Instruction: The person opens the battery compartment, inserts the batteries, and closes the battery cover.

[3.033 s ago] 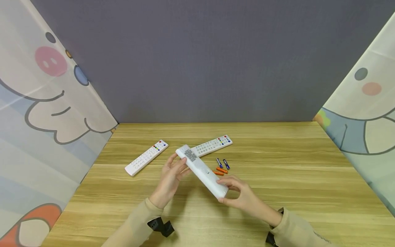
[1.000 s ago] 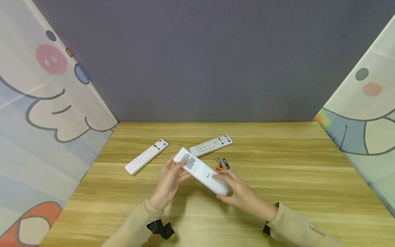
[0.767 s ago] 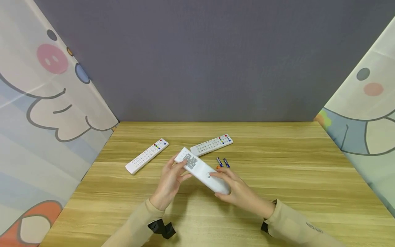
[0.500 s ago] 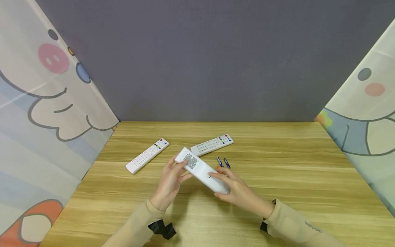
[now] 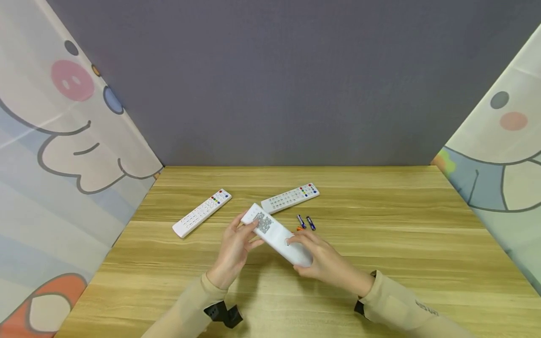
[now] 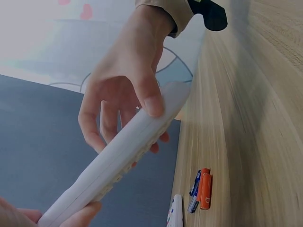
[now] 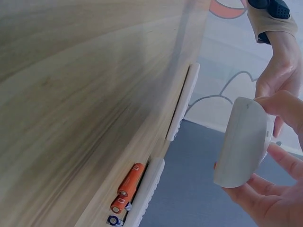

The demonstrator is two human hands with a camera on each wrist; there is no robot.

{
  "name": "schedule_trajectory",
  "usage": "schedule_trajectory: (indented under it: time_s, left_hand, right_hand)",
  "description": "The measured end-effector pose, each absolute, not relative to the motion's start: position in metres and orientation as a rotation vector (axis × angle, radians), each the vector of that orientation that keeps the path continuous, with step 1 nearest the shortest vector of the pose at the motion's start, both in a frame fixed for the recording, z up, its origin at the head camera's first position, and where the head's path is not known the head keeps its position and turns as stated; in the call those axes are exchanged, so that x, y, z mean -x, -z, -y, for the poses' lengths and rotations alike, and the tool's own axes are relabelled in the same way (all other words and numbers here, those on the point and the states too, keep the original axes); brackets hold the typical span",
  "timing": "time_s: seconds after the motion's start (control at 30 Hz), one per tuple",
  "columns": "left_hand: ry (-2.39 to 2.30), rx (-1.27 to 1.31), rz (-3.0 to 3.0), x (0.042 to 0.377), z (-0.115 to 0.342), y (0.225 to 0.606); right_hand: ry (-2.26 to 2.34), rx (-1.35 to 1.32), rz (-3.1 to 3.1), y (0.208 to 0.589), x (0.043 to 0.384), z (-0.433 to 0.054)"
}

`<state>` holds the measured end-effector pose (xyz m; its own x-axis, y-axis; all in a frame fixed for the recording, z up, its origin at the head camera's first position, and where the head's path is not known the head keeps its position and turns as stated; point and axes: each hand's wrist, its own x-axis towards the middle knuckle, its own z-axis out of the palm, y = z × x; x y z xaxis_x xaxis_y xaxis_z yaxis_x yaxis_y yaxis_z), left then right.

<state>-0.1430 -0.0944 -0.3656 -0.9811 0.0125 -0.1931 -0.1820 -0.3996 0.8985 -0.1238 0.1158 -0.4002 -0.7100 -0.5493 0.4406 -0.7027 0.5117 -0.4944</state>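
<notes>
A white remote control [image 5: 276, 234] is held above the table, its back with a greyish patterned label turned up. My left hand [image 5: 231, 251] grips its upper-left end, thumb on the back by the label. At the lower-right end my right hand [image 5: 327, 260] holds it from the sides, one fingertip on the back at a small dark mark. In the left wrist view the right thumb presses on the back of the remote [image 6: 118, 149], whose buttons face down. The right wrist view shows the rounded end of the remote [image 7: 241, 144] between the right fingers.
Two more white remotes lie buttons up: one on the left [image 5: 202, 213], one at the back middle [image 5: 290, 198]. Two blue batteries [image 5: 311, 223] lie to the right of the held remote. Two orange batteries [image 7: 130, 179] lie beside them, partly hidden by the right hand in the head view.
Over three seconds the held remote has rolled so its back faces up more. My right fingertip has slid up the back to the mark. In the last half second the remote shifts only slightly.
</notes>
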Motion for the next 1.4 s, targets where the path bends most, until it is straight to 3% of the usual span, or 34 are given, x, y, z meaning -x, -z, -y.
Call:
schedule_trajectory:
  time_s: [1.4]
  left_hand:
    - [-2.513, 0.286, -1.646, 0.144, 0.093, 0.369]
  right_hand:
    - [-1.262, -0.929, 2.161, 0.403, 0.122, -0.106]
